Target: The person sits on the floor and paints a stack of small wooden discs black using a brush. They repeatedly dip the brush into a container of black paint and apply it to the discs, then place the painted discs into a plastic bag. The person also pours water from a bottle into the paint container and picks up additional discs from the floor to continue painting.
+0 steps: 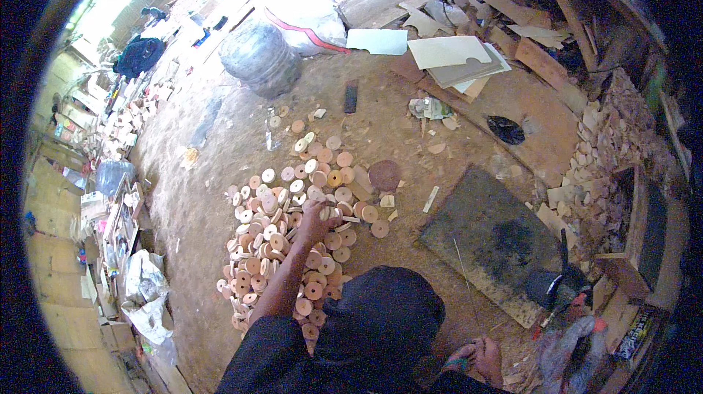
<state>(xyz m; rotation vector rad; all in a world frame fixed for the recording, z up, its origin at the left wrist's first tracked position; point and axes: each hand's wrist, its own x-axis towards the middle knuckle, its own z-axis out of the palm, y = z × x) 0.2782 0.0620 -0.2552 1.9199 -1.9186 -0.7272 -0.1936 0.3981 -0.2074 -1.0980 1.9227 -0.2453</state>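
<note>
My left hand [319, 214] reaches into a heap of round wooden discs [260, 266], each with a small hole in its middle. Its fingers are curled around pale discs at the heap's right side; how many cannot be seen. At the lower right, my right hand [480, 359] is closed low above the ground. From it a thin straight wire [466, 277] rises up and to the left. A large rounded dark cloth shape [384, 313] stands between my arms and hides part of the heap's lower edge.
Right of the heap lies a dark-stained flat board [483, 240], with a black power tool [549, 288] at its corner. Beyond are a big wrapped bundle [260, 61], pale sheets [454, 57] and a small dark block [351, 99]. Wood scraps [593, 145] pile up at right.
</note>
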